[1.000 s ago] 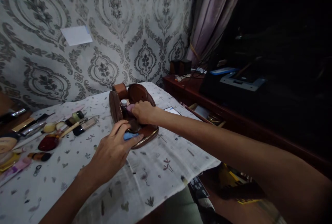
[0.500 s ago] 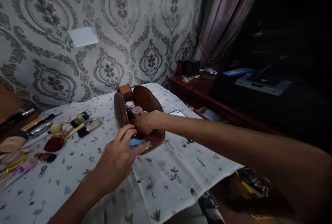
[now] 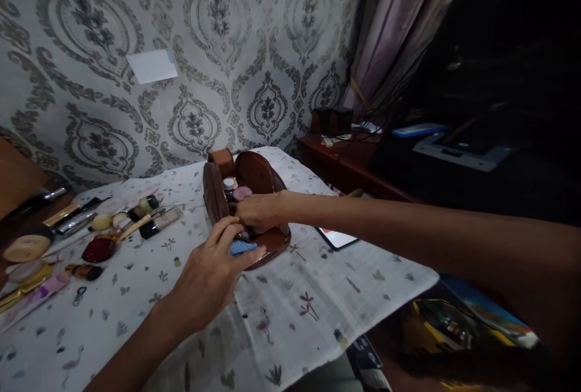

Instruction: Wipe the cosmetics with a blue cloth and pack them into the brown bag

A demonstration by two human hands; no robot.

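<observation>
A brown leather pouch [image 3: 254, 177] lies unzipped on a table covered by a white printed cloth [image 3: 290, 295]. Inside it I see a small white-capped bottle [image 3: 229, 185], a round pink item [image 3: 242, 193] and a blue item [image 3: 242, 248]. My left hand [image 3: 211, 274] rests on the pouch's near edge, fingers apart, fingertips touching the blue item. My right hand [image 3: 258, 210] reaches into the pouch from the right with its fingers curled; what they grip is hidden.
Makeup brushes, tubes and compacts [image 3: 91, 235] lie at the table's left. A lit phone [image 3: 338, 238] lies right of the pouch. A dark wooden side table [image 3: 349, 156] with cables and small boxes stands at the right; patterned wallpaper is behind.
My right hand has slid lower into the pouch, uncovering the pink item. The view has shifted, and the phone now shows fully below my right forearm. My left hand stays on the pouch edge.
</observation>
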